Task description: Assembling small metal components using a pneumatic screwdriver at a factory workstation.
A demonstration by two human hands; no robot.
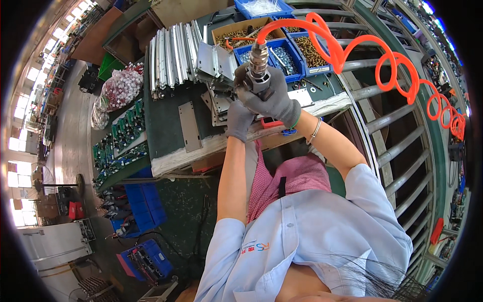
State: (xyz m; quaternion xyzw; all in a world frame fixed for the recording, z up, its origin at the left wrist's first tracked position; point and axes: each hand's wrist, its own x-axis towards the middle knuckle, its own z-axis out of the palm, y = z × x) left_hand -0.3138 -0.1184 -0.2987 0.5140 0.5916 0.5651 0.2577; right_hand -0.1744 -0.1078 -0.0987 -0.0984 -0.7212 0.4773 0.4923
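Observation:
Both my hands wear grey gloves and meet at the bench's near edge. My right hand is wrapped round an air screwdriver, held upright, with an orange coiled hose rising from its top. Close below it on the left is my left hand; its fingers are hidden behind the right hand and the tool. Bent metal plates lie just beyond the left hand, partly covered by the gloves. A flat grey plate with holes rests left of it. The tool's tip is out of sight.
Long silver metal strips are stacked at the back left. Blue bins of silver screws and brass-coloured screws stand behind my hands, beside a cardboard box. Green circuit boards lie left of the bench; a roller conveyor runs along the right.

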